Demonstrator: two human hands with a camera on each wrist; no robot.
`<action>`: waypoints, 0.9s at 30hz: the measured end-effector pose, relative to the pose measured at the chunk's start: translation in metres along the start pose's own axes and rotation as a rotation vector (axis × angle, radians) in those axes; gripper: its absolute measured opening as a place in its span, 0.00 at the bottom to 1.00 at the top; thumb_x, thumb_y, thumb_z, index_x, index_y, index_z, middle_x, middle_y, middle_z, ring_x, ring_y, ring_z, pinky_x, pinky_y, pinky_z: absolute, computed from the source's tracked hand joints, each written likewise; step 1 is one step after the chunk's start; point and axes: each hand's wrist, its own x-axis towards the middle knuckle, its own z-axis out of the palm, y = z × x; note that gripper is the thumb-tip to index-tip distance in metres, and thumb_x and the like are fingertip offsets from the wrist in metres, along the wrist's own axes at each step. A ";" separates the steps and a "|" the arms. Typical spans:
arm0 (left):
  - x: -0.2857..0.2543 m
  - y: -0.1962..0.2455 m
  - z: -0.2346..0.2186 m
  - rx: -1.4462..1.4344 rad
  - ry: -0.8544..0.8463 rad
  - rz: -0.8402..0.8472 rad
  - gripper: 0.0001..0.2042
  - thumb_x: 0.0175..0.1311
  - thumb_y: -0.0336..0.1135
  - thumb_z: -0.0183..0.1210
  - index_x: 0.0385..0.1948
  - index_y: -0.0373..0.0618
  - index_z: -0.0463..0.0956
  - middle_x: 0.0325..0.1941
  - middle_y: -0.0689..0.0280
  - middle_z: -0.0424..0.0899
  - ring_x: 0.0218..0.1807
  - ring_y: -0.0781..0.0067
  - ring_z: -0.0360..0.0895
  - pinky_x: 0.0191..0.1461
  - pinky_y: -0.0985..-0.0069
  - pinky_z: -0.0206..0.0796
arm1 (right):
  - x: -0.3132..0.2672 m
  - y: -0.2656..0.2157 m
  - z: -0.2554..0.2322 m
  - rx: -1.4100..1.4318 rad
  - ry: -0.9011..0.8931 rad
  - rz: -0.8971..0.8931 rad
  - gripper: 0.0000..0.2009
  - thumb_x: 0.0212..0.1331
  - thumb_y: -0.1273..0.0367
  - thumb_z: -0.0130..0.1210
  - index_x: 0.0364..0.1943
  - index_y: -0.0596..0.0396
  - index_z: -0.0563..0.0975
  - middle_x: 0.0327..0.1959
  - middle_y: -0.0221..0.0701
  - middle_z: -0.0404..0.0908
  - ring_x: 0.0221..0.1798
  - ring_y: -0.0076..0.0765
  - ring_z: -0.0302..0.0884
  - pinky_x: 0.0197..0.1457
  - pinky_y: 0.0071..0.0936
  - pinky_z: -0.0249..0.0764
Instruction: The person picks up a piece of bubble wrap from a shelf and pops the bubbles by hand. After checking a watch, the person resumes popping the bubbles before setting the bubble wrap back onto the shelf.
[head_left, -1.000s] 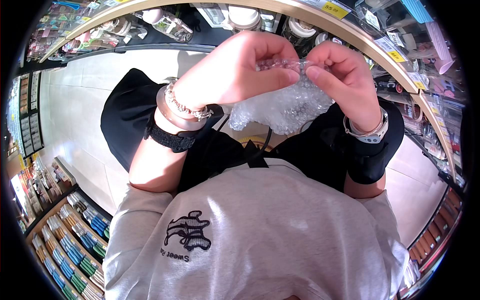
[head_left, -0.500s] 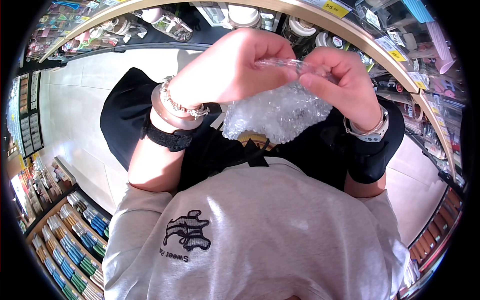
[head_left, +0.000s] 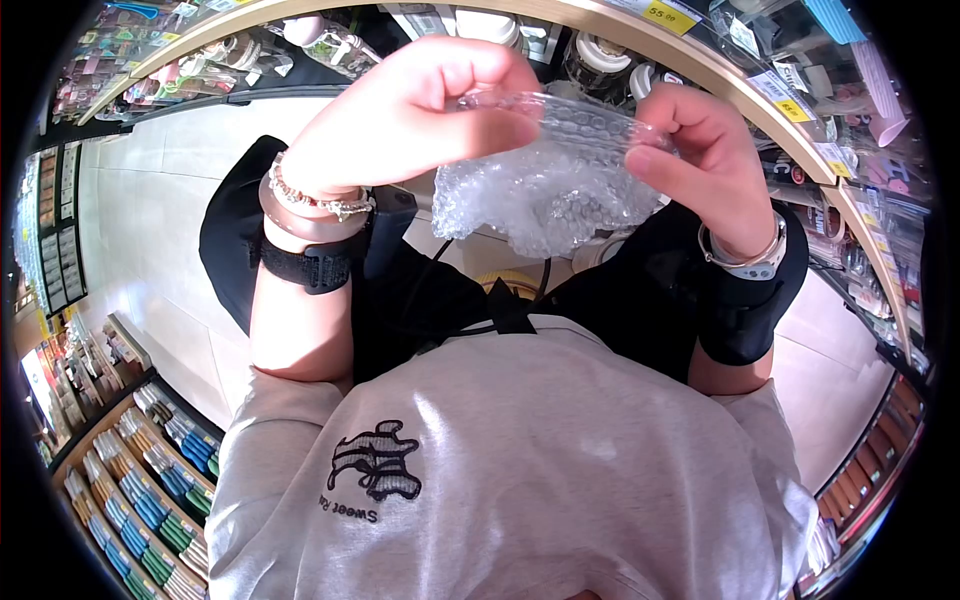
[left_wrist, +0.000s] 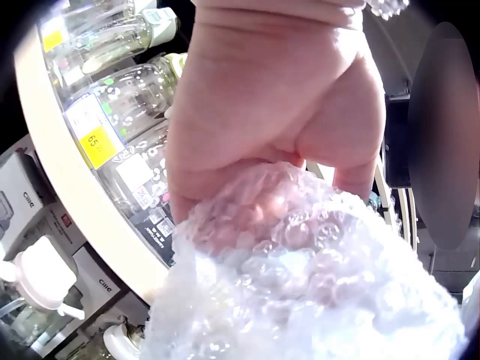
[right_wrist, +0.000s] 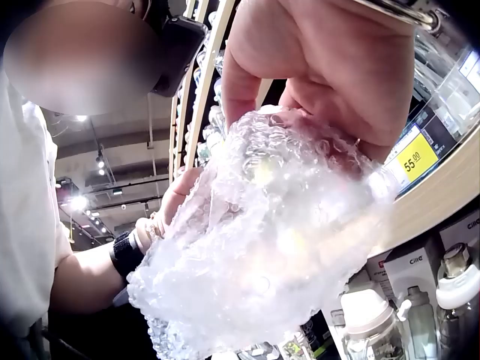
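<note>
Between both hands hangs a crumpled clear sheet of bubble wrap [head_left: 560,195], its top edge drawn out in a band. My left hand [head_left: 420,115] grips that edge at the left, thumb along the near side. At the other end my right hand [head_left: 705,165] pinches the wrap between thumb and curled fingers. In the left wrist view the bubble wrap [left_wrist: 300,285] bunches below the left hand [left_wrist: 270,105] and hides its fingertips. The right wrist view shows the wrap [right_wrist: 247,247] hanging from the right hand [right_wrist: 322,67].
A curved shelf edge [head_left: 740,75] with price tags runs past the hands. Lidded bottles [head_left: 600,60] stand beneath it. My knees [head_left: 240,230] are bent under the wrap, over a pale tiled floor [head_left: 150,220]. Racks of packaged goods [head_left: 140,480] stand behind at the left.
The hands have moved apart, the left going left and slightly up, the right slightly right. The top edge of the bubble wrap, bunched between the fingers before, is now spread out between them.
</note>
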 end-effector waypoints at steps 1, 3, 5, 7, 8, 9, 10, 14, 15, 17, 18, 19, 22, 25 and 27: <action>-0.001 0.001 0.000 -0.017 0.003 0.003 0.02 0.54 0.26 0.52 0.25 0.38 0.69 0.26 0.73 0.70 0.30 0.84 0.64 0.34 0.85 0.57 | 0.000 -0.001 0.000 0.001 -0.004 0.003 0.06 0.49 0.73 0.56 0.24 0.58 0.71 0.20 0.18 0.66 0.23 0.11 0.58 0.25 0.12 0.55; -0.002 0.001 -0.002 -0.037 0.001 -0.007 0.03 0.54 0.26 0.52 0.25 0.38 0.68 0.27 0.73 0.70 0.31 0.83 0.64 0.35 0.84 0.57 | -0.001 -0.003 -0.002 0.000 -0.012 0.026 0.06 0.49 0.73 0.56 0.24 0.58 0.71 0.20 0.18 0.66 0.24 0.11 0.58 0.26 0.13 0.55; -0.003 0.001 -0.006 -0.041 -0.008 -0.032 0.03 0.54 0.27 0.51 0.25 0.39 0.67 0.27 0.73 0.70 0.31 0.83 0.64 0.36 0.84 0.57 | -0.002 -0.005 -0.005 -0.002 -0.020 0.066 0.06 0.49 0.73 0.56 0.24 0.58 0.71 0.20 0.18 0.66 0.24 0.11 0.58 0.26 0.12 0.55; -0.006 0.002 -0.008 -0.064 0.029 -0.028 0.03 0.54 0.28 0.51 0.25 0.39 0.67 0.28 0.72 0.69 0.31 0.82 0.63 0.36 0.84 0.57 | -0.003 -0.005 -0.007 0.007 -0.027 0.062 0.05 0.49 0.73 0.56 0.25 0.58 0.71 0.21 0.18 0.67 0.24 0.11 0.58 0.27 0.12 0.55; -0.007 0.002 -0.008 -0.075 0.047 -0.026 0.04 0.54 0.28 0.51 0.25 0.40 0.67 0.28 0.72 0.69 0.31 0.82 0.63 0.35 0.84 0.56 | -0.003 -0.005 -0.008 0.011 -0.030 0.060 0.05 0.50 0.73 0.56 0.25 0.58 0.72 0.21 0.18 0.67 0.25 0.11 0.58 0.27 0.12 0.55; -0.008 0.002 -0.009 -0.103 0.055 -0.016 0.03 0.55 0.29 0.51 0.25 0.40 0.68 0.27 0.73 0.70 0.30 0.84 0.64 0.35 0.85 0.57 | -0.003 -0.006 -0.007 0.019 -0.024 0.069 0.05 0.50 0.73 0.56 0.25 0.58 0.72 0.21 0.18 0.67 0.25 0.11 0.58 0.27 0.12 0.55; -0.008 0.001 -0.011 -0.131 0.062 -0.006 0.03 0.55 0.29 0.52 0.25 0.41 0.69 0.26 0.74 0.70 0.30 0.86 0.64 0.35 0.86 0.57 | -0.004 -0.007 -0.007 0.027 -0.019 0.078 0.05 0.50 0.73 0.56 0.25 0.58 0.72 0.21 0.18 0.67 0.25 0.11 0.58 0.27 0.12 0.55; -0.013 -0.002 -0.019 -0.091 0.101 -0.042 0.06 0.53 0.32 0.51 0.24 0.41 0.66 0.28 0.71 0.68 0.31 0.82 0.62 0.36 0.83 0.55 | -0.005 -0.010 -0.010 0.027 -0.022 0.087 0.05 0.49 0.73 0.56 0.26 0.59 0.72 0.21 0.18 0.67 0.25 0.12 0.58 0.27 0.12 0.55; -0.013 -0.004 -0.020 -0.090 0.119 -0.015 0.06 0.53 0.33 0.51 0.24 0.41 0.66 0.27 0.71 0.68 0.31 0.81 0.62 0.37 0.83 0.54 | -0.005 -0.010 -0.011 0.027 -0.026 0.088 0.05 0.49 0.73 0.57 0.26 0.59 0.72 0.21 0.18 0.67 0.25 0.12 0.58 0.27 0.12 0.55; -0.014 -0.007 -0.023 -0.088 0.156 0.041 0.07 0.53 0.35 0.51 0.24 0.42 0.66 0.27 0.70 0.68 0.31 0.80 0.63 0.38 0.81 0.54 | -0.006 -0.010 -0.013 0.029 -0.034 0.089 0.05 0.49 0.73 0.57 0.26 0.59 0.72 0.21 0.19 0.67 0.25 0.12 0.58 0.27 0.12 0.55; -0.014 -0.008 -0.029 -0.078 0.121 0.028 0.09 0.53 0.38 0.50 0.24 0.43 0.65 0.27 0.68 0.69 0.32 0.77 0.65 0.45 0.77 0.57 | -0.007 -0.010 -0.014 0.034 -0.033 0.088 0.05 0.49 0.73 0.57 0.26 0.59 0.72 0.21 0.19 0.67 0.25 0.12 0.58 0.27 0.12 0.55; -0.012 -0.009 -0.029 -0.130 0.121 0.063 0.09 0.52 0.39 0.50 0.23 0.44 0.65 0.27 0.67 0.70 0.33 0.76 0.66 0.48 0.75 0.57 | -0.008 -0.010 -0.015 0.040 -0.032 0.088 0.05 0.49 0.73 0.57 0.26 0.59 0.72 0.21 0.19 0.67 0.25 0.12 0.58 0.27 0.12 0.55; -0.009 -0.013 -0.033 -0.245 0.069 0.145 0.10 0.51 0.41 0.49 0.22 0.45 0.63 0.28 0.62 0.72 0.36 0.71 0.68 0.60 0.63 0.53 | -0.009 -0.010 -0.015 0.082 -0.035 0.059 0.05 0.50 0.73 0.56 0.26 0.59 0.72 0.21 0.19 0.67 0.25 0.12 0.58 0.27 0.12 0.55; -0.006 -0.010 -0.026 -0.258 0.125 0.145 0.10 0.50 0.41 0.49 0.21 0.45 0.63 0.27 0.63 0.70 0.35 0.70 0.68 0.60 0.63 0.51 | -0.009 -0.009 -0.015 0.126 -0.041 0.041 0.04 0.50 0.74 0.55 0.26 0.60 0.72 0.22 0.19 0.67 0.25 0.12 0.58 0.27 0.12 0.55; -0.006 -0.013 -0.026 -0.303 0.137 0.128 0.10 0.49 0.40 0.49 0.21 0.45 0.63 0.26 0.64 0.69 0.34 0.70 0.67 0.60 0.63 0.51 | -0.009 -0.010 -0.016 0.126 -0.062 0.058 0.04 0.51 0.74 0.55 0.27 0.60 0.72 0.22 0.19 0.67 0.25 0.11 0.58 0.27 0.12 0.55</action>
